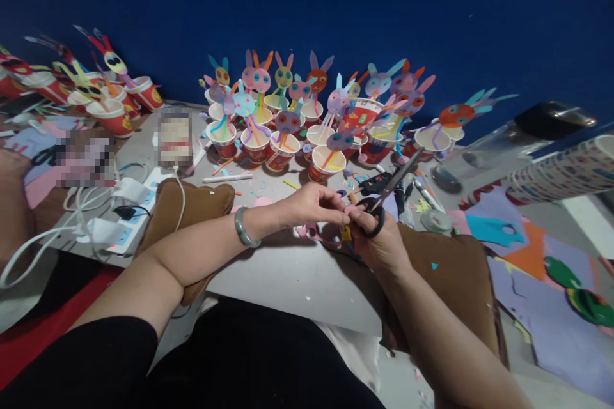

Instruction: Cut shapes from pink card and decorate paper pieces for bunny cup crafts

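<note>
My right hand is closed around a pair of scissors, black-handled, with the blades pointing up and away to the right. My left hand meets it fingertip to fingertip, thumb and fingers pinched together. Between the fingertips shows a small pink piece, probably paper, partly hidden by the fingers. Pink paper scraps with cut-out holes lie on the table just below the hands. Several paper cups with paper rabbit heads on coloured strips stand beyond them.
A power strip with white cables and a brown cushion lie left. Another brown cushion is under my right forearm. At right are a tape roll, coloured sheets, a clear bottle and stacked cups.
</note>
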Demonstrator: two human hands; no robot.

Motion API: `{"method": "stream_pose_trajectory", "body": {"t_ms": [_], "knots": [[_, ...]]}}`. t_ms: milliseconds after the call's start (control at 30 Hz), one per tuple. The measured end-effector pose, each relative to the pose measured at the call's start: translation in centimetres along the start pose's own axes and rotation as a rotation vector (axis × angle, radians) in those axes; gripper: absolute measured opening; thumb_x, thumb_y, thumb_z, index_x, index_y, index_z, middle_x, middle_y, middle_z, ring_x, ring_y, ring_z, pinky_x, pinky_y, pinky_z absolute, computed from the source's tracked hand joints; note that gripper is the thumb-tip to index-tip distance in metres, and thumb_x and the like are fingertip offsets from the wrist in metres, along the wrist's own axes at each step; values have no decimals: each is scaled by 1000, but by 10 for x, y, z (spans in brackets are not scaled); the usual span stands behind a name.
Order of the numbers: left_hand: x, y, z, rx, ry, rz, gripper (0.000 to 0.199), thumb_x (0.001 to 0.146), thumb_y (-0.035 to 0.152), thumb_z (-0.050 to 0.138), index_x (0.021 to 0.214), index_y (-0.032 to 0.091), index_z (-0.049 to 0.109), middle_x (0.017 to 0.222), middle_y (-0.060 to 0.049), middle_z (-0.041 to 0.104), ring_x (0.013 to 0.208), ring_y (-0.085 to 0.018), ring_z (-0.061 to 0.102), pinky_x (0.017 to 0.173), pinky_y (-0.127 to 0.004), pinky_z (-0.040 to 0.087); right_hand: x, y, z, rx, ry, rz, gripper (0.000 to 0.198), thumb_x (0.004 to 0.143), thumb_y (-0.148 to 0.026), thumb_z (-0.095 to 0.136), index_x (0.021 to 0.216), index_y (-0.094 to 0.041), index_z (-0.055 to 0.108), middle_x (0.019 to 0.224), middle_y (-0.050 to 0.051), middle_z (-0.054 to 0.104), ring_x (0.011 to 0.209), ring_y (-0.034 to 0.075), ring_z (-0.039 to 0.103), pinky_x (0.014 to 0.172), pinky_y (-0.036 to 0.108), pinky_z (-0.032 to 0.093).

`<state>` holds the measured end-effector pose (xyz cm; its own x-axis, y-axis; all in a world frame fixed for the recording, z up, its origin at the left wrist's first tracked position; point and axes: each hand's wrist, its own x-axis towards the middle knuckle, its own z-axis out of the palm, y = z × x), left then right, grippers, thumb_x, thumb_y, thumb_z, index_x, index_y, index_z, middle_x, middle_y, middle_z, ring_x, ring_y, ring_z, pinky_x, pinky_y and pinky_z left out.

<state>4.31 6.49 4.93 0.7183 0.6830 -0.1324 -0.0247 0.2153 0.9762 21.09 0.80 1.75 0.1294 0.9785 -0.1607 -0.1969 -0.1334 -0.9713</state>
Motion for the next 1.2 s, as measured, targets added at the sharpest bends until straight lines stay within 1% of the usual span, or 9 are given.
{"method": "stream_pose_trajectory", "body": {"t_ms": [133, 233, 333, 433, 600, 800, 967, 1067, 1200], "knots": [[-2, 1, 4, 15, 48, 4, 35, 68, 42, 79, 68, 12, 61, 64, 3, 56, 60, -7, 49, 57, -22, 37, 0, 2, -1, 30, 1, -1, 25, 64, -37, 81, 70, -21, 62, 61, -1, 56, 55, 13, 49, 53, 29, 41], [-3, 1, 5, 29, 65, -7, 41, 69, 48, 77, 66, 12, 58, 62, 3, 53, 58, -7, 48, 55, -22, 35, 0, 4, -2, 40, 1, 1, 28, 64, -38, 83, 69, -21, 62, 59, -2, 56, 53, 12, 49, 52, 28, 42], [-4, 1, 4, 44, 63, -23, 40, 71, 47, 75, 65, 13, 56, 62, 3, 53, 56, -6, 48, 53, -21, 35, 0, 5, -3, 32, -2, 14, 30, 61, -38, 85, 69, -20, 62, 59, -2, 58, 54, 12, 51, 51, 27, 42], [-4, 3, 2, 65, 62, -42, 34, 72, 41, 73, 66, 13, 57, 62, 3, 55, 55, -7, 50, 53, -21, 36, 1, 6, -3, 11, 3, -10, 31, 61, -39, 85, 68, -19, 61, 58, -3, 57, 53, 11, 50, 51, 25, 41], [-2, 5, 2, 90, 76, -17, 27, 69, 33, 75, 63, 12, 60, 58, 3, 55, 57, -6, 50, 57, -21, 39, 2, 7, -3, -9, 12, -29, 30, 61, -38, 84, 66, -19, 60, 58, -3, 55, 53, 11, 49, 51, 25, 39], [-1, 4, 4, 40, 76, 12, 37, 67, 43, 80, 68, 10, 63, 63, 2, 59, 61, -7, 50, 61, -22, 40, 1, 5, -1, 13, 43, -64, 30, 62, -37, 83, 63, -20, 58, 58, -3, 53, 53, 11, 47, 53, 26, 39], [0, -1, 6, -3, 106, 44, 44, 65, 50, 81, 65, 11, 62, 60, 3, 55, 60, -7, 48, 60, -22, 37, 0, 7, -3, -7, 31, -87, 32, 64, -40, 84, 65, -20, 59, 60, -3, 52, 54, 11, 46, 53, 26, 38], [1, -3, 5, 11, 124, 59, 44, 66, 50, 79, 63, 11, 61, 59, 3, 54, 59, -6, 46, 58, -22, 35, -1, 8, -4, -58, 32, -117, 35, 67, -44, 83, 67, -20, 58, 62, -3, 52, 56, 12, 46, 53, 27, 39], [-1, 4, 1, 6, 150, 88, 39, 70, 47, 78, 66, 11, 63, 64, 1, 59, 62, -8, 50, 61, -23, 38, -3, 2, -4, -160, -11, -184, 37, 75, -52, 76, 69, -21, 56, 64, -1, 52, 57, 13, 44, 53, 28, 38]]}}
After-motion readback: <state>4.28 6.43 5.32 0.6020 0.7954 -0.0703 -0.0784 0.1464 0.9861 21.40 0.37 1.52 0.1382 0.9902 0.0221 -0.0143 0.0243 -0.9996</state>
